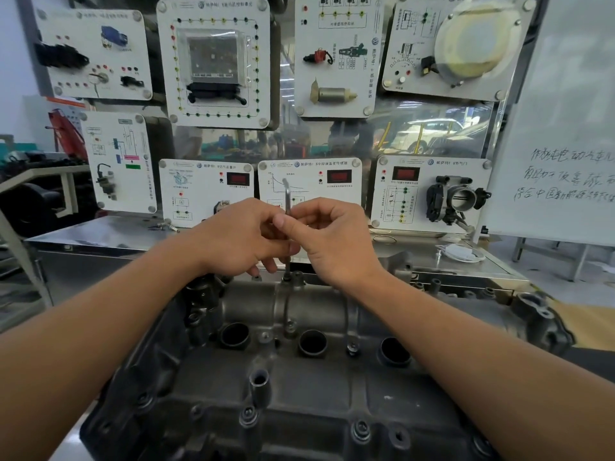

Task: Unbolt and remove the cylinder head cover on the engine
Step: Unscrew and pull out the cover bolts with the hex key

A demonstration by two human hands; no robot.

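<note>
**Hex key seated in a far-edge bolt, both hands on the shank**

Nearest, at 6 o'clock in the view, lies the dark cylinder head cover (299,387), in place on the engine. Socket-head bolts (361,429) show along its near edge, and three open spark plug wells (312,341) run across its middle from 9 towards 3 o'clock.

Past the wells, at the cover's 12 o'clock edge, an L-shaped hex key (287,201) stands upright. Its lower tip looks to sit in a far-edge bolt (287,278), though the seating is too small to confirm.

The left hand (233,237) comes in from 8 o'clock with its fingers curled round the shank. The right hand (332,241) comes from 4 o'clock and pinches the same shank between thumb and forefinger. Both grips are closed tight on the tool, and the short bent arm stands free above them.

This looks like the unbolting step, with the bolt being spun by twirling the shank. The next move calls for keeping the key plumb in the socket while turning, then lifting the bolt clear. The near-edge bolts remain to be undone before the cover can come off.

Farther off, a steel bench (100,234) carries training panels, a throttle body (461,197) at 2 o'clock and a whiteboard (565,128) at 3 o'clock.
</note>
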